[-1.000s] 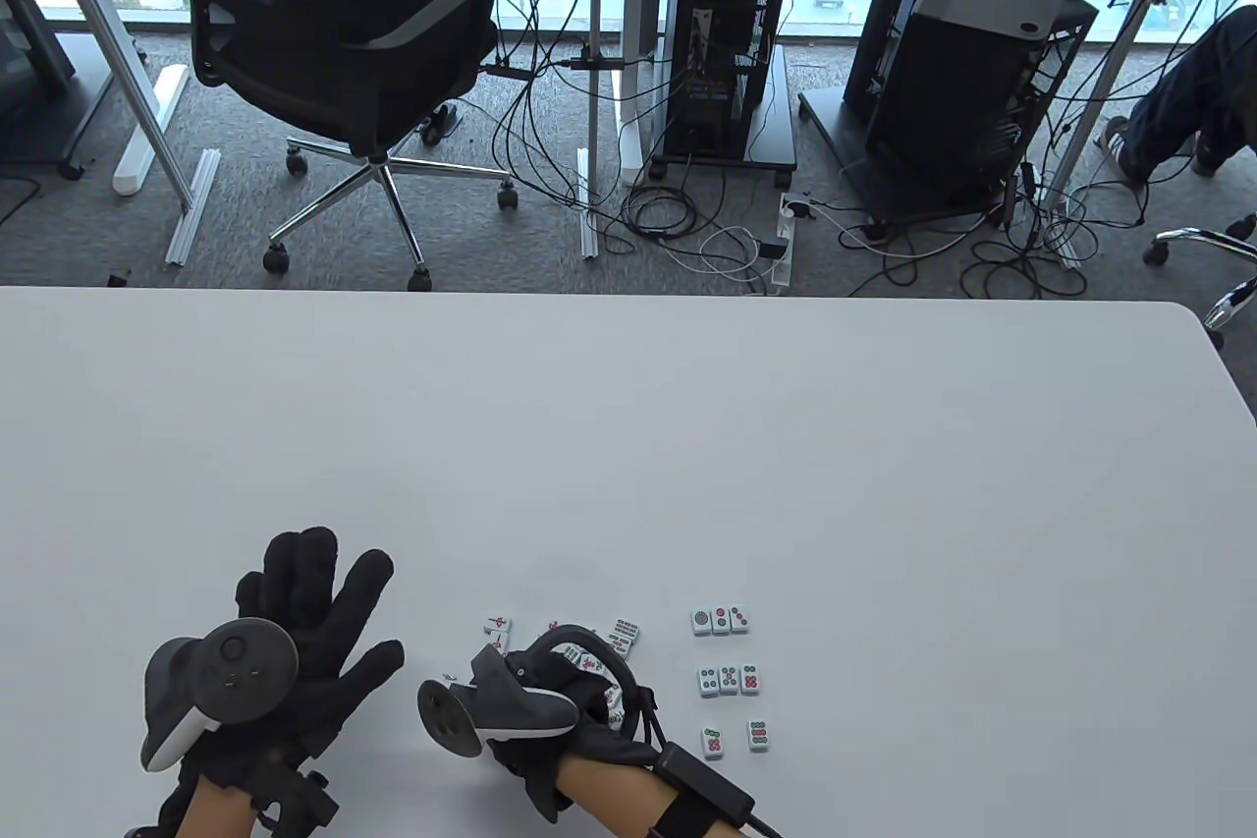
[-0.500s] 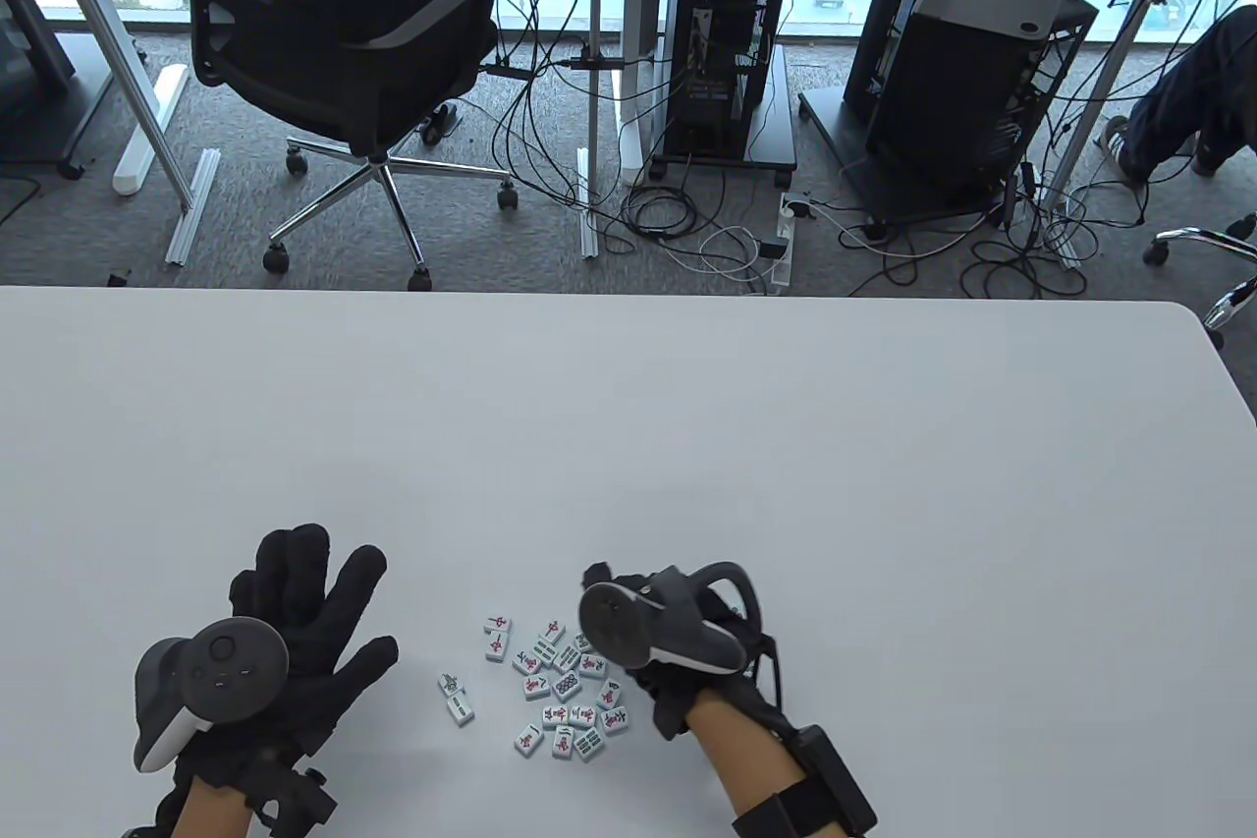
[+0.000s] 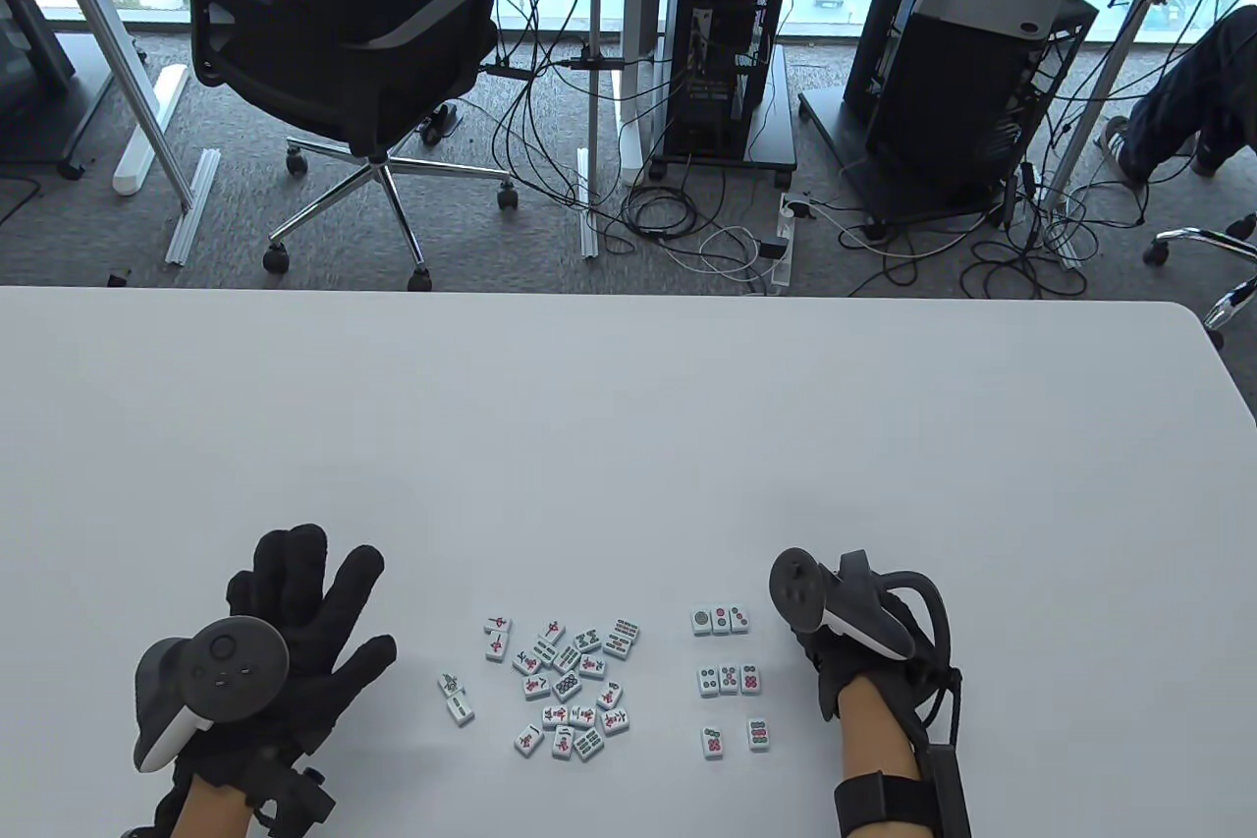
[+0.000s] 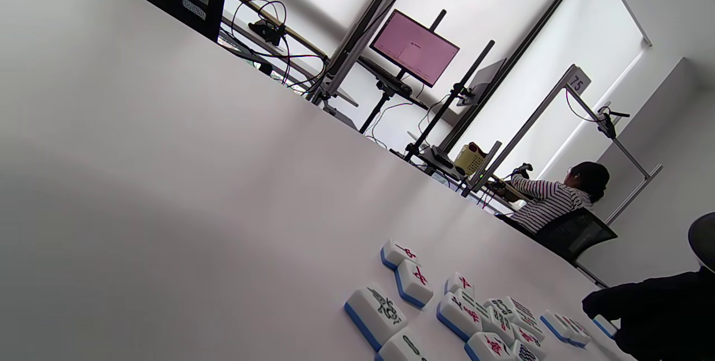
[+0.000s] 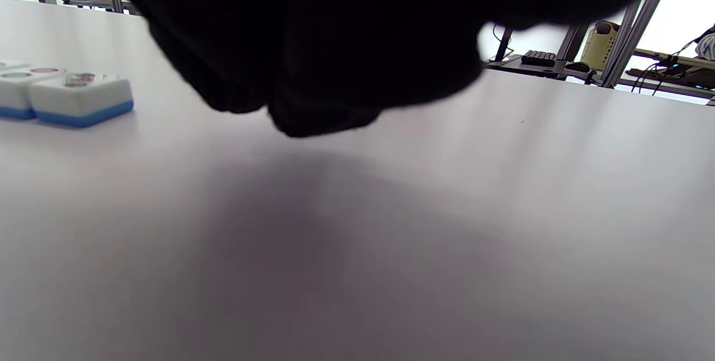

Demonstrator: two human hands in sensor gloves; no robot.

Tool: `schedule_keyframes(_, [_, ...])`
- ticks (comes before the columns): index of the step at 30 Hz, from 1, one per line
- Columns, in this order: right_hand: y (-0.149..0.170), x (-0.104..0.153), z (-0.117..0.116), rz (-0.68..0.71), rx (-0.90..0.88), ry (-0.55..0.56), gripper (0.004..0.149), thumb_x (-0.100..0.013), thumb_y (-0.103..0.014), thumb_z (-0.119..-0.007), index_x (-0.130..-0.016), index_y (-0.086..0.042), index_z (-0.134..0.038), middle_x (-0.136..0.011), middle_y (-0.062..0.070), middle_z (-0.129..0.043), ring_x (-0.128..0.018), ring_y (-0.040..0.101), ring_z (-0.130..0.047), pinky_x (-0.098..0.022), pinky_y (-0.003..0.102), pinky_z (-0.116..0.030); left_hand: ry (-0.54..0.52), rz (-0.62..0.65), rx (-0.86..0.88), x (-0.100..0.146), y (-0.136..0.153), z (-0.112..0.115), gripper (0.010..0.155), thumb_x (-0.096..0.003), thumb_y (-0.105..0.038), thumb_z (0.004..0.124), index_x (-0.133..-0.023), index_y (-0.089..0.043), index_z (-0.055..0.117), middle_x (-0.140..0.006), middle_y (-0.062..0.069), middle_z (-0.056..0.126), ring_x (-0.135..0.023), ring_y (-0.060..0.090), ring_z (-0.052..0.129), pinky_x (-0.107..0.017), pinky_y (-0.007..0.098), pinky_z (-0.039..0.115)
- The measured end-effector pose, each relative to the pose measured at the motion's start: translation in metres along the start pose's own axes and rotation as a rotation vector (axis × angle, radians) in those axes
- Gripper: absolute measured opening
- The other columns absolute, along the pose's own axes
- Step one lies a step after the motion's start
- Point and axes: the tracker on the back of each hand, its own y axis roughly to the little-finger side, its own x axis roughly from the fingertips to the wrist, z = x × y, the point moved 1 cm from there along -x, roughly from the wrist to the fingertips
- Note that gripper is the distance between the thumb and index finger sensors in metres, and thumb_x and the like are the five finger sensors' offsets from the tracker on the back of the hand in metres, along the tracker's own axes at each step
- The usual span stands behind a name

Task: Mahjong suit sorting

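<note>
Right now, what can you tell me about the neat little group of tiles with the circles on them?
The sorted circle-suit tiles are eight small white mahjong tiles with blue backs, lying face up on the white table. They sit in three tidy rows: three, three, then two spaced apart. Their faces show red and dark green dots. They lie apart from the unsorted pile, and the right hand is just beside the top row, not touching them.

tiles (image 3: 568, 687): glossy white plastic, blue backs | table (image 3: 628, 445): smooth matt white | gloves (image 3: 312, 617): black knit cloth
</note>
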Motion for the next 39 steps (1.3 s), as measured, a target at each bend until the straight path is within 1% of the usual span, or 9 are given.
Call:
schedule_keyframes(10, [-0.001, 0.003, -0.013, -0.016, 0.018, 0.001, 0.053, -0.044, -0.032, -0.085, -0.093, -0.015, -0.076, -0.052, 0.003, -0.095, -0.021, 0.013, -0.091, -0.017, 0.027, -0.083, 0.005, 0.003, -0.005, 0.000, -0.001, 0.001, 0.080, -0.0461, -0.073, 0.059, -0.113, -0.040, 0.028, -0.110, -0.016, -0.013, -0.105, 0.015, -0.022, -0.071, 0.055, -0.011])
schedule_keyframes(14, [-0.006, 0.007, -0.006, -0.021, 0.066, -0.009, 0.059, -0.043, -0.032, -0.086, -0.097, -0.016, -0.070, -0.052, 0.003, -0.095, -0.021, 0.013, -0.091, -0.017, 0.027, -0.083, 0.005, 0.005, -0.003, 0.000, -0.001, 0.001, 0.080, -0.0461, -0.073, 0.059, -0.112, -0.040, 0.028, -0.110, -0.016, -0.013, -0.105, 0.015, -0.022, -0.071, 0.055, -0.011])
schedule_keyframes(16, [-0.016, 0.010, 0.002, -0.010, 0.031, -0.010, 0.062, -0.044, -0.033, -0.086, -0.100, -0.015, -0.067, -0.055, 0.004, -0.095, -0.023, 0.014, -0.092, -0.018, 0.028, -0.083, 0.007, 0.005, -0.006, -0.001, -0.002, 0.002, 0.080, -0.0462, -0.073, 0.059, -0.112, -0.040, 0.028, -0.110, -0.016, -0.013, -0.105, 0.015, -0.022, -0.071, 0.055, -0.011])
schedule_keyframes(19, [-0.050, 0.015, 0.022, 0.086, -0.065, 0.122, 0.061, -0.044, -0.034, -0.085, -0.099, -0.014, -0.068, -0.053, 0.005, -0.095, -0.022, 0.014, -0.091, -0.017, 0.028, -0.082, 0.004, 0.007, -0.016, -0.001, -0.002, 0.003, 0.080, -0.0459, -0.073, 0.059, -0.112, -0.040, 0.029, -0.111, -0.016, -0.013, -0.105, 0.015, -0.022, -0.071, 0.055, -0.011])
schedule_keyframes(24, [-0.122, 0.016, 0.038, 0.310, -0.150, 0.140, 0.057, -0.045, -0.035, -0.084, -0.096, -0.013, -0.072, -0.050, 0.005, -0.096, -0.019, 0.014, -0.091, -0.015, 0.028, -0.081, -0.004, 0.005, -0.033, -0.001, -0.002, 0.003, 0.080, -0.0461, -0.073, 0.059, -0.112, -0.040, 0.029, -0.111, -0.016, -0.012, -0.106, 0.015, -0.022, -0.071, 0.055, -0.011])
schedule_keyframes(28, [-0.192, 0.017, 0.044, 0.480, -0.189, 0.164, 0.062, -0.045, -0.039, -0.083, -0.099, -0.013, -0.068, -0.050, 0.004, -0.096, -0.019, 0.014, -0.090, -0.015, 0.027, -0.081, -0.016, 0.003, -0.028, 0.000, -0.002, 0.002, 0.080, -0.0460, -0.073, 0.059, -0.112, -0.040, 0.029, -0.111, -0.016, -0.012, -0.106, 0.015, -0.022, -0.071, 0.055, -0.011])
schedule_keyframes(31, [-0.232, 0.018, 0.045, 0.551, -0.205, 0.165, 0.061, -0.045, -0.039, -0.082, -0.098, -0.012, -0.069, -0.049, 0.004, -0.096, -0.017, 0.014, -0.090, -0.013, 0.027, -0.080, -0.028, 0.006, -0.026, 0.000, -0.002, 0.000, 0.079, -0.0460, -0.073, 0.059, -0.112, -0.040, 0.029, -0.111, -0.016, -0.012, -0.106, 0.015, -0.021, -0.071, 0.055, -0.011])
schedule_keyframes(34, [-0.272, 0.012, 0.041, 0.583, -0.117, 0.163, 0.063, -0.044, -0.041, -0.083, -0.098, -0.012, -0.069, -0.047, 0.003, -0.096, -0.016, 0.013, -0.089, -0.012, 0.027, -0.080, -0.041, 0.000, -0.019, 0.001, 0.000, -0.002, 0.079, -0.0460, -0.073, 0.059, -0.112, -0.040, 0.029, -0.111, -0.016, -0.012, -0.106, 0.015, -0.021, -0.071, 0.055, -0.010])
schedule_keyframes(39, [-0.307, 0.006, 0.031, 0.602, -0.029, 0.107, 0.062, -0.043, -0.043, -0.084, -0.095, -0.011, -0.073, -0.042, 0.003, -0.096, -0.011, 0.011, -0.087, -0.008, 0.026, -0.078, -0.085, -0.018, -0.011, 0.004, 0.002, -0.011, 0.080, -0.0461, -0.073, 0.059, -0.112, -0.040, 0.029, -0.111, -0.016, -0.012, -0.106, 0.015, -0.021, -0.071, 0.055, -0.010])
